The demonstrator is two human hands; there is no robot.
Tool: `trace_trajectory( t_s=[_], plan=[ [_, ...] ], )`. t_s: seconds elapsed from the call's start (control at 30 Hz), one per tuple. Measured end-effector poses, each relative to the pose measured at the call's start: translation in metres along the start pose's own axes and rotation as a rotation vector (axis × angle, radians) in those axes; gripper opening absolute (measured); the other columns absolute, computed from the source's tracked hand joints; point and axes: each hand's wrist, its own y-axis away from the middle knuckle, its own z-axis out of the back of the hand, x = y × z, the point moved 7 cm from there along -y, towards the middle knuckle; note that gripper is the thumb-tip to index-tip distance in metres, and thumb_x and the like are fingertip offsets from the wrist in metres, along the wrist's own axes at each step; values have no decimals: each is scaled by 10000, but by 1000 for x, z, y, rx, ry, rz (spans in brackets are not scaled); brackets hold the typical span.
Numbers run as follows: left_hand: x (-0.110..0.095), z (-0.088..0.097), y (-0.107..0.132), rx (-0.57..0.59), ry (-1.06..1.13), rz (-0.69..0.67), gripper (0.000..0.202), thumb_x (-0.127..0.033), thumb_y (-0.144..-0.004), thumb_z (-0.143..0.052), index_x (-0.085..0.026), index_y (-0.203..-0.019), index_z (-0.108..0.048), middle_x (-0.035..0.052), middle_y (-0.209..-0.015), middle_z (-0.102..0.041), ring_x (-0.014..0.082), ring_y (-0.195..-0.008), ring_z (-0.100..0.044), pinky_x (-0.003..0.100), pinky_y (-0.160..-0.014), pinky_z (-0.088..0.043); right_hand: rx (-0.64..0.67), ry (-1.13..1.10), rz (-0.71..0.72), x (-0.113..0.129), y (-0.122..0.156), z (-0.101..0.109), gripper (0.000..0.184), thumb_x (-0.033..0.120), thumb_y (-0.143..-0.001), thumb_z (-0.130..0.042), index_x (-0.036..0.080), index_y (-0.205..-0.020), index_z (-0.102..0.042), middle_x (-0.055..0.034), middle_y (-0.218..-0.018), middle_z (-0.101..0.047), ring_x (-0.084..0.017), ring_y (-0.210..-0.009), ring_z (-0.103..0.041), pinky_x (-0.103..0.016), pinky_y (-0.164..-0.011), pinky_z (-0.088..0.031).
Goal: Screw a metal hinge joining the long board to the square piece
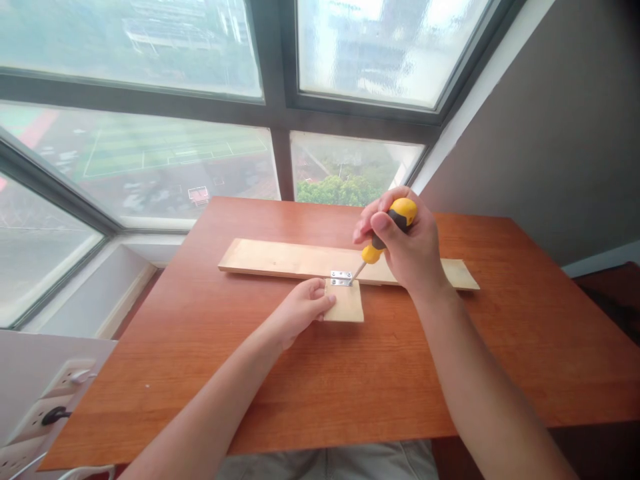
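My right hand (407,243) is wrapped round the yellow and black handle of a screwdriver (373,253). The shaft slants down to the left, its tip at the right end of a small silver hinge (341,275). One leaf of the hinge lies on a small square wooden board (345,305), the other on a long pale plank (280,257) behind it. With thumb on top and fingers at the left edge, my left hand (307,303) grips the small board. Whether a screw sits under the tip is too small to tell.
Everything lies on a reddish-brown wooden table (350,387). Windows (195,160) rise behind its far edge, and a grey wall (540,147) stands at the right. Power sockets (45,413) with plugs and cords are on the wall at the lower left.
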Motion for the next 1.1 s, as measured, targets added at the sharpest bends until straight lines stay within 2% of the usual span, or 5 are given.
trace_trajectory(
  t_s=[0.17,0.5,0.73,0.93,1.1],
  plan=[
    [1,1,0,-9,2,-2,351,-333,-738,-792,-151,-988,-627,2,-795,-629,89,-656,-513,205,-553,-307,-30,-45,-71,-5,5,-7,466,649,-973,-236,272,-999,-508,-21,-810,-550,-161,-643,-563,-314,-577,-505],
    [-1,0,1,-12,-17,-10,385,-369,-738,-796,-146,-993,-613,18,-811,-639,105,-669,-532,210,-559,-321,94,-106,-56,-3,12,-9,404,458,-843,-699,318,-1088,-409,-3,-1023,-627,-167,-808,-626,-367,-793,-547],
    [-1,-1,0,0,-11,-7,380,-369,-732,-796,-148,-986,-621,7,-785,-622,97,-658,-507,211,-555,-299,121,-187,-115,0,15,-15,371,533,-973,-385,248,-1105,-582,-50,-978,-574,-186,-869,-584,-363,-838,-514],
    [0,0,0,0,-17,-13,385,-386,-731,-792,-150,-975,-611,15,-802,-621,100,-658,-510,213,-557,-308,80,-120,-46,1,17,-12,430,434,-834,-714,331,-1128,-419,15,-921,-589,-168,-775,-596,-343,-737,-540],
    [-1,0,0,-10,-28,-7,387,-391,-726,-795,-152,-977,-623,-3,-770,-600,96,-646,-485,220,-541,-295,99,-26,-122,3,20,-14,444,642,-932,-367,292,-1152,-530,-38,-934,-554,-192,-803,-558,-373,-801,-513]
  ],
)
